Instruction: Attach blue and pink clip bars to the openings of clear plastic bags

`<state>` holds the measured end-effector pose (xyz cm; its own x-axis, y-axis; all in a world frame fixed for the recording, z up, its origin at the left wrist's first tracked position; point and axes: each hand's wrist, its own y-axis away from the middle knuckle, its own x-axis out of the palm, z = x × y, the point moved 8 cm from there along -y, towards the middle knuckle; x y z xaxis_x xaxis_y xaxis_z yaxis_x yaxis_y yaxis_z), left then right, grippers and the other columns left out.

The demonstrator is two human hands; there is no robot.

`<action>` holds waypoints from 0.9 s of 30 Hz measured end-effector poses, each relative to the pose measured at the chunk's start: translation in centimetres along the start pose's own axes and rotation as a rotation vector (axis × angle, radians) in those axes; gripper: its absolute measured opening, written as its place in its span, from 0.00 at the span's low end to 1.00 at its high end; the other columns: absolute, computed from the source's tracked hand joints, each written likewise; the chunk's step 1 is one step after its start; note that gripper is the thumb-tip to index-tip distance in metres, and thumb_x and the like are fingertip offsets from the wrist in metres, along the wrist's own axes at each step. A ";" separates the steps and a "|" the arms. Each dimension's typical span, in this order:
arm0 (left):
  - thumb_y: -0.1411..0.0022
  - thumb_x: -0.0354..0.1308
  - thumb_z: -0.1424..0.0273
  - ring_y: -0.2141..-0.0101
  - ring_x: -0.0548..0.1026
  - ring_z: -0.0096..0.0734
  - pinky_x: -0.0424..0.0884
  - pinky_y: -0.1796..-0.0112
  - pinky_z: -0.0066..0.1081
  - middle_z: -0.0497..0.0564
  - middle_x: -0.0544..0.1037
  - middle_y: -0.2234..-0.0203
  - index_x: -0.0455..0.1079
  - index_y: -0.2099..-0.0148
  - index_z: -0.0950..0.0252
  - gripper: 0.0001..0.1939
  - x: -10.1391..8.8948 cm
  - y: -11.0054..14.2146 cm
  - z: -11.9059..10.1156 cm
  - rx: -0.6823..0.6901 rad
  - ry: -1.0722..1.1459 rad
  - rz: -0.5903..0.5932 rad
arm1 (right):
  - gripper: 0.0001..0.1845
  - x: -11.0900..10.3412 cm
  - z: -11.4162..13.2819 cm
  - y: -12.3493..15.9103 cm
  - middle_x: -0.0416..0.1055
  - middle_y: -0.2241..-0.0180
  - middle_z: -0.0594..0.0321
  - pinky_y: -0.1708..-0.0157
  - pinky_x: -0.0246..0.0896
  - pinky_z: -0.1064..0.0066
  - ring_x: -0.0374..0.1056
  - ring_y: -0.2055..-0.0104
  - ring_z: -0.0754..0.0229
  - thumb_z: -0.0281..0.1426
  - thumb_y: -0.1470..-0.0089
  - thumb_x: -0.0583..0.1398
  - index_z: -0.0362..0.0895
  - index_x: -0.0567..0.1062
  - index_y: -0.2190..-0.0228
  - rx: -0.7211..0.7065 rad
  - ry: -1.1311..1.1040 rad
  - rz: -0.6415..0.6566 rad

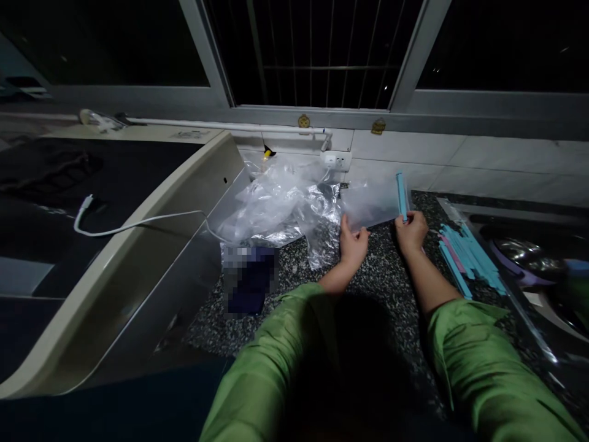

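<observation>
A translucent plastic bag (370,202) is stretched between my two hands above the speckled counter. My left hand (353,244) grips its near left corner, thumb pointing up. At the right end of the bag stands a light blue strip (402,195), long and narrow. My right hand (411,232) is closed round the strip's lower end and the bag's edge there. A loose pile of similar blue strips (473,255) lies right of my right hand, with a pink strip (453,253) among them. Clear crumpled plastic bags (280,199) are heaped left of my left hand.
A sink (478,215) holding a metal bowl (529,255) adjoins the strips on the right. A large beige-edged appliance (184,166) bounds the counter at left, a white cable (138,226) across it. A dark blue item (248,288), partly blurred, lies nearby. A wall socket (338,161) is behind.
</observation>
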<state>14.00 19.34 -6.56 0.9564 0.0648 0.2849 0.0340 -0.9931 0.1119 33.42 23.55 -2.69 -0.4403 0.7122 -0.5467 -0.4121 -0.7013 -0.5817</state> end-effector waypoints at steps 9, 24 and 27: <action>0.42 0.51 0.78 0.56 0.73 0.28 0.69 0.57 0.26 0.55 0.71 0.52 0.30 0.35 0.60 0.41 1.4 -5.1 -3.0 0.192 0.038 -0.120 | 0.09 2.2 -1.8 -2.8 0.68 0.73 0.56 0.62 0.59 0.60 0.64 0.69 0.53 0.32 0.60 0.53 0.42 0.67 0.73 0.174 0.004 -0.041; 0.45 0.51 0.81 0.49 0.67 0.32 0.68 0.53 0.31 0.56 0.54 0.39 0.42 0.36 0.56 0.38 1.2 -8.7 -3.2 0.259 -0.018 -0.088 | 0.04 3.9 -4.6 -4.8 0.68 0.77 0.55 0.62 0.60 0.57 0.65 0.70 0.50 0.31 0.64 0.54 0.44 0.65 0.79 0.261 0.057 -0.058; 0.45 0.50 0.80 0.47 0.64 0.34 0.66 0.51 0.33 0.54 0.54 0.39 0.43 0.36 0.57 0.37 0.9 -7.4 -3.5 0.317 -0.083 -0.076 | 0.03 3.8 -4.4 -4.9 0.67 0.78 0.56 0.61 0.58 0.55 0.65 0.68 0.49 0.30 0.63 0.53 0.45 0.64 0.79 0.265 0.053 -0.040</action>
<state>13.60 27.10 -3.85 0.9675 0.1444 0.2074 0.1820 -0.9675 -0.1754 37.22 29.84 -4.59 -0.3799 0.7353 -0.5613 -0.6257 -0.6512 -0.4296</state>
